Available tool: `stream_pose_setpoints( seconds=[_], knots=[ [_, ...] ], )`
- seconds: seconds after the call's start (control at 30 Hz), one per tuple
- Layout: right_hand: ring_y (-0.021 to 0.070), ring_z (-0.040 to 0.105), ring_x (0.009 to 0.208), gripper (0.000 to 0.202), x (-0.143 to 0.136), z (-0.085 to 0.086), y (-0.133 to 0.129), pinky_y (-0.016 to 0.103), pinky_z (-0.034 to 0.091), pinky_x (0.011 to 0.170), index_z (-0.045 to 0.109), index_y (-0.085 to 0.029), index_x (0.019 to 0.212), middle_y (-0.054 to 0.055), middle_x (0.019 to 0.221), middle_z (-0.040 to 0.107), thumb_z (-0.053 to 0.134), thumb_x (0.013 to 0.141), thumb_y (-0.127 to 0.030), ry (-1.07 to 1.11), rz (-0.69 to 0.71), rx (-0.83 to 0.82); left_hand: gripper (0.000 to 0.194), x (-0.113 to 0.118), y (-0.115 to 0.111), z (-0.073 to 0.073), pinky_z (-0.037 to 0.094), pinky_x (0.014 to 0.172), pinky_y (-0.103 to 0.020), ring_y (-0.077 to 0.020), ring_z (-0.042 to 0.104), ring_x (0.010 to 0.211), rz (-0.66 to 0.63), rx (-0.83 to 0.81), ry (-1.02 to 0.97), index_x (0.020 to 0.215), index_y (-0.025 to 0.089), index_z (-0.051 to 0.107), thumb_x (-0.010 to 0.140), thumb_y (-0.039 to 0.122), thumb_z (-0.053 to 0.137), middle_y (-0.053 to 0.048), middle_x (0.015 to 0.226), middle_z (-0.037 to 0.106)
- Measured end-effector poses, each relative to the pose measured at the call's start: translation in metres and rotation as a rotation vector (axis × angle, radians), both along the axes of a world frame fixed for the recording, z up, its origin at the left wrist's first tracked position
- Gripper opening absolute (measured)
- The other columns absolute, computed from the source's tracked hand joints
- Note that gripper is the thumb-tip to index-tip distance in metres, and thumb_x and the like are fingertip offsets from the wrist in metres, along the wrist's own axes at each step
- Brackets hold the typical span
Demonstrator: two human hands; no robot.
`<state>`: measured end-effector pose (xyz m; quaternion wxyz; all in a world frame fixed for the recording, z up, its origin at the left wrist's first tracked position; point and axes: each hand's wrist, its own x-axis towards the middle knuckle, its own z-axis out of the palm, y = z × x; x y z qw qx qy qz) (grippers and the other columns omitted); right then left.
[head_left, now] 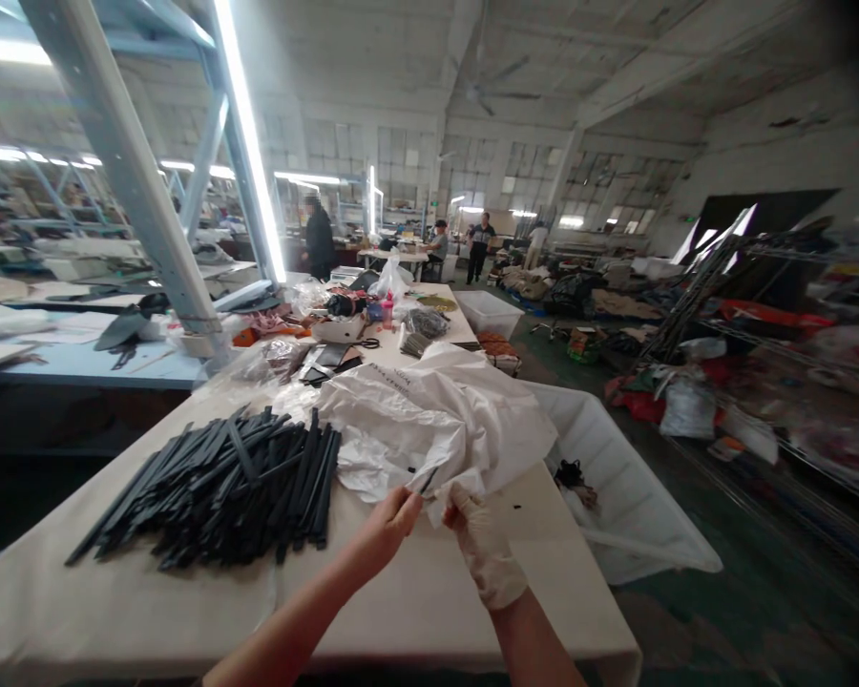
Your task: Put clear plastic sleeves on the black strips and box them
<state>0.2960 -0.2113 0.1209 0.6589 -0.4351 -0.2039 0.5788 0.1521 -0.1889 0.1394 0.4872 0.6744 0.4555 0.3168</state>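
Both hands are close together over the table, at the near edge of a crumpled white plastic bag (436, 410) with dark printing. My bare left hand (397, 513) is closed in a pinch beside a small dark piece; what lies between its fingertips is too small to make out. A pale glove covers my right hand (472, 534), whose fingers are curled closed at the bag's edge, their contents hidden. Left of the hands, many dark strips (229, 487) lie in a loose pile.
The cloth-covered table (372, 611) extends forward, with clear plastic bags, scissors (367, 343) and a pink bottle (387, 310) farther back. Beside its right edge stands a white bin (622, 487). A blue metal frame (129, 162) rises at left. Several people are in the background.
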Motion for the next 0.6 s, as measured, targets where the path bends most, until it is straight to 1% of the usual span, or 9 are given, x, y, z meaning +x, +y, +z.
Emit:
stream_pose_setpoints(
  seconds=[0.03,0.1,0.2,0.27,0.37,0.5,0.57,0.6],
  knots=[
    [0.0071,0.042,0.047,0.034,0.003,0.001,0.002,0.021,0.036,0.047,0.056,-0.016,0.056,-0.005,0.051,0.052,0.079,0.05,-0.04,0.078,-0.039,-0.027,0.028,-0.002,-0.004,0.002,0.03,0.048,-0.019,-0.0078,0.036,0.051,-0.007,0.0,0.008,0.069,0.018,0.047,0.081,0.042,0.038,0.007,0.054,0.038],
    [0.0067,0.043,0.045,0.034,0.005,0.004,0.006,0.02,0.035,0.044,0.056,-0.016,0.059,-0.005,0.051,0.052,0.08,0.049,-0.039,0.176,-0.05,-0.029,0.032,-0.005,-0.012,0.009,0.029,0.045,-0.018,-0.0074,0.035,0.046,-0.048,-0.016,0.023,0.072,0.018,0.05,0.084,0.042,0.033,0.007,0.052,0.038],
    [0.0078,0.047,0.047,0.031,0.004,0.006,0.009,0.02,0.037,0.043,0.058,-0.016,0.065,-0.004,0.054,0.055,0.077,0.055,-0.039,0.189,-0.017,0.036,0.036,-0.003,-0.021,0.02,0.027,0.039,-0.018,-0.0064,0.033,0.038,-0.083,-0.074,0.024,0.077,0.017,0.051,0.084,0.045,0.03,0.008,0.05,0.038],
    [0.0082,0.049,0.047,0.032,0.001,0.007,0.01,0.021,0.038,0.043,0.059,-0.016,0.066,-0.004,0.055,0.056,0.077,0.055,-0.041,0.192,-0.006,0.035,0.037,0.0,-0.024,0.025,0.027,0.037,-0.018,-0.0055,0.032,0.035,-0.074,-0.102,0.01,0.077,0.017,0.051,0.083,0.046,0.029,0.009,0.049,0.038],
    [0.0083,0.049,0.047,0.034,-0.001,0.008,0.01,0.02,0.038,0.044,0.06,-0.016,0.065,-0.003,0.055,0.056,0.078,0.052,-0.041,0.208,0.008,0.002,0.037,0.003,-0.023,0.026,0.026,0.035,-0.017,-0.0047,0.032,0.032,-0.063,-0.11,0.004,0.077,0.017,0.05,0.083,0.048,0.029,0.009,0.048,0.038],
    [0.0096,0.05,0.051,0.031,0.001,0.012,0.007,0.022,0.04,0.049,0.061,-0.016,0.064,-0.002,0.058,0.058,0.077,0.053,-0.041,0.103,-0.004,0.016,0.038,0.002,-0.02,0.022,0.024,0.033,-0.016,-0.0046,0.032,0.03,-0.074,-0.108,0.034,0.076,0.017,0.049,0.082,0.049,0.029,0.01,0.046,0.037],
    [0.0104,0.048,0.05,0.033,0.001,0.014,0.005,0.024,0.039,0.05,0.062,-0.016,0.06,-0.002,0.054,0.056,0.076,0.054,-0.045,-0.02,0.02,0.036,0.039,0.002,-0.018,0.019,0.024,0.033,-0.016,-0.0047,0.032,0.03,-0.098,-0.094,0.056,0.075,0.017,0.05,0.082,0.05,0.03,0.009,0.045,0.038],
    [0.0107,0.046,0.049,0.034,0.0,0.014,0.003,0.025,0.038,0.049,0.061,-0.016,0.057,-0.002,0.052,0.054,0.075,0.053,-0.048,-0.105,0.057,0.04,0.039,0.001,-0.018,0.017,0.024,0.033,-0.017,-0.0049,0.032,0.03,-0.106,-0.097,0.068,0.075,0.018,0.051,0.082,0.051,0.03,0.009,0.045,0.038]
  ],
)
